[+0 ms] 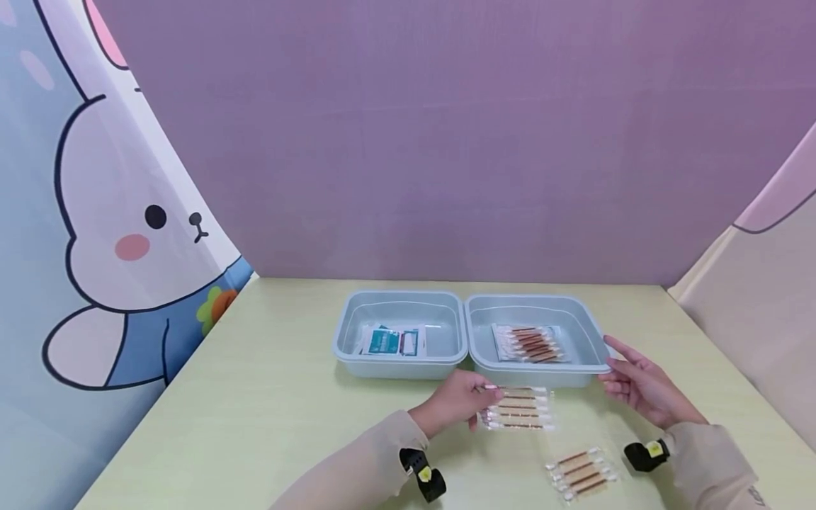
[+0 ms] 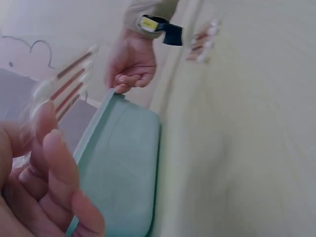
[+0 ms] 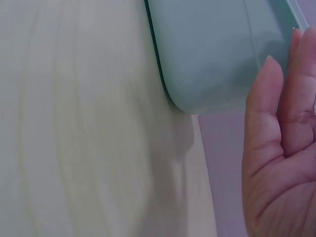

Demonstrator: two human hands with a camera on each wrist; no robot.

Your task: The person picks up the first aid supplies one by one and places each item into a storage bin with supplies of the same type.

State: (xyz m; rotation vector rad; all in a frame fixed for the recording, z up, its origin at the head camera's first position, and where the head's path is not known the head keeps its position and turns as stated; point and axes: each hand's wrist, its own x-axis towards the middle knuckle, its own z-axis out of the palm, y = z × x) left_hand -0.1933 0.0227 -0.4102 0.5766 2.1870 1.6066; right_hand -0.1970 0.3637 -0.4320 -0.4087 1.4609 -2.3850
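My left hand (image 1: 454, 400) pinches the edge of a clear pack of cotton swabs (image 1: 519, 409) with reddish-brown sticks, held in front of the right-hand blue plastic bin (image 1: 535, 377). In the left wrist view the swabs (image 2: 70, 84) stick out past the fingertips, over the bin's rim. At that bin's front right corner my right hand (image 1: 644, 389) grips the rim between thumb and fingers. Inside the bin lie more swab packs (image 1: 532, 345). Another swab pack (image 1: 581, 474) lies on the table, between the two forearms.
A matching blue bin (image 1: 395, 370) stands side by side with the first and contains flat teal-and-white packets (image 1: 385, 341). The pale table (image 1: 255, 425) ends at a purple backdrop (image 1: 408, 156). Printed cloth panels (image 1: 127, 212) flank it. Black straps (image 1: 423, 474) circle both wrists.
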